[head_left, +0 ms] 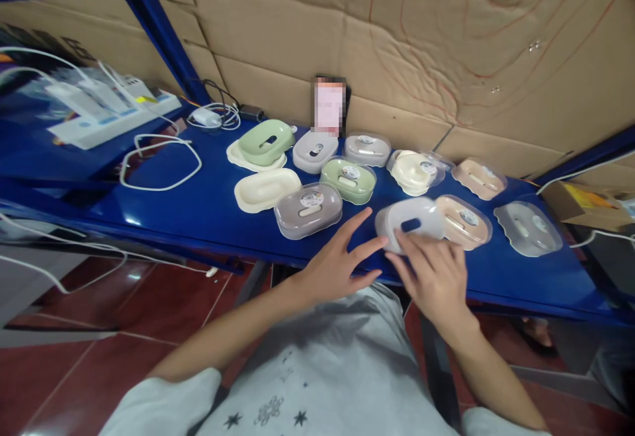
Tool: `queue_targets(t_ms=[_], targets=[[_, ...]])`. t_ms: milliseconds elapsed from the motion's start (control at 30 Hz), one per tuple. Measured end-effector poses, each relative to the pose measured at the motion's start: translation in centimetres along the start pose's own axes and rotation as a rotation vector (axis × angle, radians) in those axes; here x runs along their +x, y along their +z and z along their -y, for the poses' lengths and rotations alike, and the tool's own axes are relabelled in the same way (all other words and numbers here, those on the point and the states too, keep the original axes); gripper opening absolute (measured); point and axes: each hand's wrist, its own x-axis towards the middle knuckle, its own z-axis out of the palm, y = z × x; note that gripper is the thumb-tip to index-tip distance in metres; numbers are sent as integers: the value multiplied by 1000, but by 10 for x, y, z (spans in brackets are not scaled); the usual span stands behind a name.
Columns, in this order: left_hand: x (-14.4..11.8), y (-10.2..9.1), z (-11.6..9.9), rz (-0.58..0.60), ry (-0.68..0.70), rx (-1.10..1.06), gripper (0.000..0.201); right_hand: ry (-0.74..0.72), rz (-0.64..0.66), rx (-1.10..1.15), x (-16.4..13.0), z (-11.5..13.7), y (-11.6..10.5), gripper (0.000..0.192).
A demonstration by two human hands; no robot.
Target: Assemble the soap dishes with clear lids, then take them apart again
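Note:
My right hand (436, 277) holds a pale grey soap dish (421, 214) at its near rim, near the front of the blue table. Its fingers reach over the dish's dark oval slot. Left of it, my left hand (342, 261) has its fingers spread and nothing in them, with a fingertip close to the dish's near left side. A peach soap dish (459, 224) with a clear lid sits just right of the held one. Beyond my left hand are a lidded grey-brown soap dish (310, 221), a lidded green soap dish (352, 191) and a cream dish (265, 191).
Several more soap dishes stand behind, including an open green one (255, 145) and a lidded grey one (530, 234) at right. A phone (330, 105) leans against the cardboard (278, 32). A power strip (119, 115) and white cables (161, 189) lie at left.

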Motion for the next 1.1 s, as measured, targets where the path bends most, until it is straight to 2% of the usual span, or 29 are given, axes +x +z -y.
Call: queue_targets(t_ms=[67,133,200,267,333,400,500,567,767,900,1033,1100], targets=[[0,2,1,98,-1,77,71,-63,82,101,-14,10,5,47],[0,4,1,172,-39,128,63,-153,167,259,-10,0,9,38],[0,5,1,185,-76,146,52,-178,181,375,9,-28,10,33],[0,6,2,157,-94,148,41,-90,106,348,37,-67,13,36],[0,5,2,128,-92,153,35,9,97,217,66,-107,20,55],[1,4,1,120,-83,167,32,23,224,164,91,-140,29,72],[2,3,0,116,-81,182,26,1,342,204,110,-172,38,65],[3,2,0,110,-85,178,23,37,304,208,110,-183,37,57],[2,4,0,95,-92,151,21,129,144,83,90,-189,25,47],[3,3,0,91,-89,154,20,84,81,-28,86,-164,30,44],[4,2,0,87,-79,152,19,-41,135,-106,95,-132,45,45],[3,3,0,65,-88,157,19,-53,150,-115,104,-123,52,41]])
